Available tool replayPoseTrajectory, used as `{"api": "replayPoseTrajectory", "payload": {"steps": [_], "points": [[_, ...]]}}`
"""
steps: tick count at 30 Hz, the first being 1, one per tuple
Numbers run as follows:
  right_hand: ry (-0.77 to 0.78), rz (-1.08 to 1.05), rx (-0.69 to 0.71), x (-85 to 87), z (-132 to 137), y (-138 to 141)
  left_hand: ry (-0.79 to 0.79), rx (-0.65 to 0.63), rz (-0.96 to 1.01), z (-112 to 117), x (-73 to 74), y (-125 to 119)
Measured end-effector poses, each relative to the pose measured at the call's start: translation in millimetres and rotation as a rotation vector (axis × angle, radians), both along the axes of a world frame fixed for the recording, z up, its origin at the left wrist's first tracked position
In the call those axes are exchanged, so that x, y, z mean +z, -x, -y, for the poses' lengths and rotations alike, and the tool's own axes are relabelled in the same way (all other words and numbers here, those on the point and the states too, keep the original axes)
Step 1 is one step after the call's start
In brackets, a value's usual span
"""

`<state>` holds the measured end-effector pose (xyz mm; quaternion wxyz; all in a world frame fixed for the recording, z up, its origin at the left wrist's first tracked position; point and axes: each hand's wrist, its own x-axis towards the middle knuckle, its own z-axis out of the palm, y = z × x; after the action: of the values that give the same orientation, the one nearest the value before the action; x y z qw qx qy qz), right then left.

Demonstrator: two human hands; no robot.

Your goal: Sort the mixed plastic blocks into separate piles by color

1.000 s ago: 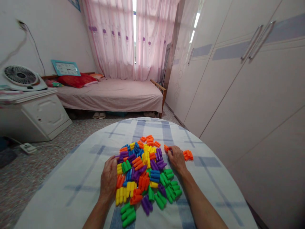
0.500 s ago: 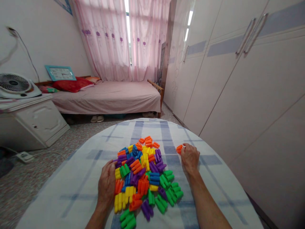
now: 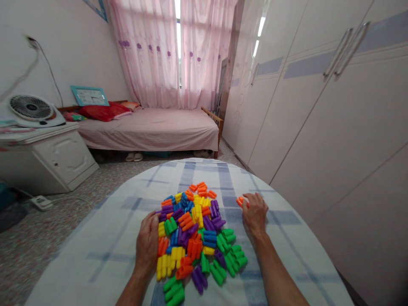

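One green block (image 3: 174,291) nearest, at near end of mixed block pile (image 3: 193,247). Left grip (image 3: 148,242) lying along pile's left side; can't tell whether it's pinching anything. Farther up, right grip (image 3: 255,211), plainly nearer one to loose orange block (image 3: 239,201). Block sits at fingertips, just to their left, partly covered, long axis unclear; fingers bent narrow, but pinch or mere touch, can't tell. Checked cloth (image 3: 231,209) between it and pile; room runs rightward to bench (image 3: 296,250) edge. Bed (image 3: 156,127) well beyond.

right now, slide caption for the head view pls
Left hand at a heap of colourful pieces, right hand at an orange piece apart from it, on a plaid tablecloth.
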<state>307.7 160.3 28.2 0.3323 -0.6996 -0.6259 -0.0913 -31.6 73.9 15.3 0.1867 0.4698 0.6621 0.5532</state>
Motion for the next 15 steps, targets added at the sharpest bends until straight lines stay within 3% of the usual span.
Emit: {"api": "replayPoseTrajectory", "payload": {"steps": [3,8,15], "points": [[-0.027,-0.041,0.127,7.5,-6.3,14.3,0.001,0.0,0.028,0.6,1.8,-1.5],[0.183,-0.084,0.421,17.0,-29.5,51.2,-0.004,0.006,0.016,1.4,2.9,-1.8],[0.372,-0.018,0.528,19.0,-63.4,78.6,0.0,0.0,0.037,3.0,6.6,-4.1]]}}
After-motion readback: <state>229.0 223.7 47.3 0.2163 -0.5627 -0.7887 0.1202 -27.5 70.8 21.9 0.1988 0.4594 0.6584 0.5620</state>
